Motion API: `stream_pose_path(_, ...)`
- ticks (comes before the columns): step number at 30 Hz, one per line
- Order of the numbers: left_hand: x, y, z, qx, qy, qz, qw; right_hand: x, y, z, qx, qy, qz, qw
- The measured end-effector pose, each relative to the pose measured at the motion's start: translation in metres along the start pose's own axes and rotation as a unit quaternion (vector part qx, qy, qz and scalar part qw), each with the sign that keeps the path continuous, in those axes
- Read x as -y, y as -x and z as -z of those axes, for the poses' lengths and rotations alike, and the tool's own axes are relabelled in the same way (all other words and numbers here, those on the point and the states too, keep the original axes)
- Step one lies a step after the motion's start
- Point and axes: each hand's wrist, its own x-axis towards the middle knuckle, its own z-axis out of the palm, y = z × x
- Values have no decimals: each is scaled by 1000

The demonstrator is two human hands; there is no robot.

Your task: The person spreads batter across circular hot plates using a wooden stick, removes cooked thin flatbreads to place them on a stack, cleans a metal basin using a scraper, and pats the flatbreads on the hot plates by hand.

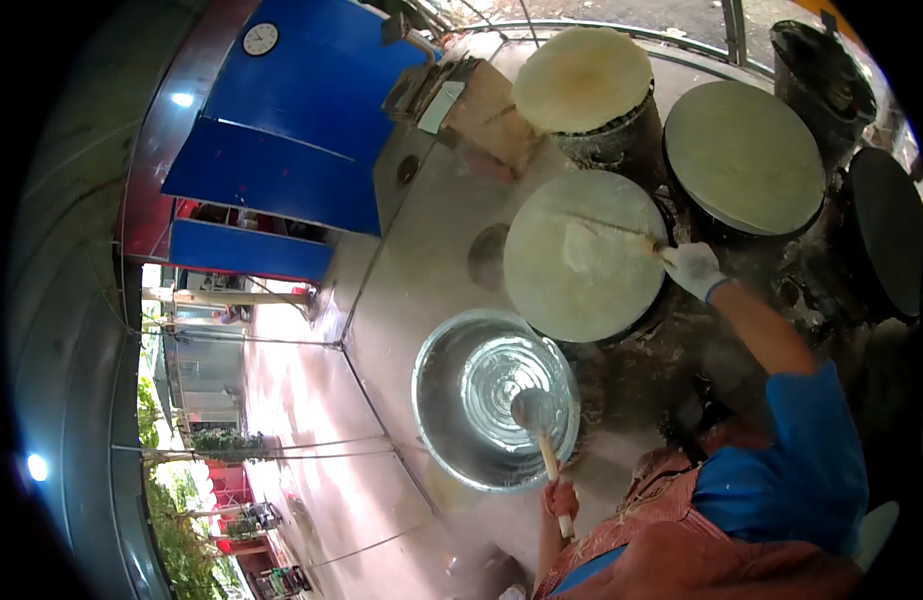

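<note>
The view is turned sideways, with the ceiling along the left edge. My left hand is closed round the pale handle of a ladle. The ladle's round bowl is over a wide metal basin with whitish liquid inside. My right hand, in a white glove, grips the end of a thin, flat spreader. The spreader lies across a round griddle coated with a pale layer, whiter in the middle. Where the spreader's far edge ends is hard to make out.
Beyond stand a griddle with a browning flatbread, another pale-covered griddle and a dark round griddle. A cardboard box stands near a blue panel with a clock. Dark drum-like stoves support the griddles.
</note>
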Motion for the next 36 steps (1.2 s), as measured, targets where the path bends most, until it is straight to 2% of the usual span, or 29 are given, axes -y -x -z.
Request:
stream_pose_path(3, -24, -28, -11, -33, -8, -22, 999, -13, 26, 18, -30, 42, 95, 994)
stream_pose_path(4, -11, -46, -46, -88, -28, -41, 995, -26, 30, 24, -43, 43, 102, 993)
stream_pose_path(5, -11, -62, -65, -99, -22, -43, 994, -36, 29, 30, -33, 67, 63, 995)
stream_pose_path(7, -15, -96, -88, -101, -18, -38, 994, -39, 35, 24, -104, 25, -60, 993)
stream_pose_path(8, -20, -113, -93, -92, -21, -31, 995, -31, 44, 19, -66, 36, -64, 995)
stream_pose_path(10, -36, -147, -96, -67, -38, 27, 997, -27, 62, 4, -36, 55, 10, 998)
stream_pose_path(11, -29, -164, -108, -84, -53, -2, 995, -23, 68, 6, -40, 48, 47, 997)
stream_pose_path(12, -32, -177, -111, -98, -56, 15, 993, -22, 71, 19, -52, 81, 17, 995)
stream_pose_path(15, -20, -207, -112, -112, -153, -27, 981, -47, 78, 13, -126, 50, -83, 987)
stream_pose_path(16, -15, -217, -107, -148, -210, -61, 965, -49, 90, 7, -73, 85, -98, 989)
stream_pose_path(17, -7, -229, -104, -181, -266, -94, 942, -31, 104, 16, -43, 88, -70, 993)
stream_pose_path(18, -6, -244, -94, -200, -319, -77, 923, -30, 119, -8, -44, 91, -22, 995)
stream_pose_path(19, -14, -266, -62, -169, -341, -110, 918, -5, 133, -5, -69, 129, 9, 989)
stream_pose_path(20, 2, -273, -67, -212, -339, -113, 910, 17, 141, -8, 12, 69, -47, 996)
stream_pose_path(21, 29, -277, -82, -257, -337, -116, 898, 29, 148, -26, -66, 12, -25, 997)
stream_pose_path(22, 53, -265, -102, -228, -274, -95, 930, 38, 149, -25, -54, -8, -39, 998)
stream_pose_path(25, 41, -185, -103, -173, -354, -24, 919, 61, 174, 6, -76, -44, -34, 996)
stream_pose_path(27, 2, -127, -32, 44, -236, 129, 962, 69, 177, 24, -102, -32, -13, 994)
stream_pose_path(29, 12, -101, -39, -81, -170, 101, 977, 82, 197, 26, -86, 4, -4, 996)
stream_pose_path(30, 19, -94, -48, -137, -136, 86, 977, 87, 199, 18, -117, 27, -18, 993)
stream_pose_path(33, 27, -95, -85, -159, 10, 154, 975, 87, 207, 9, -137, -4, -15, 990)
stream_pose_path(34, 34, -91, -96, -147, 0, 141, 979, 86, 210, 9, -200, 54, 16, 978)
stream_pose_path(36, 47, -83, -114, -128, -27, 118, 984, 83, 206, 19, -189, 43, 15, 981)
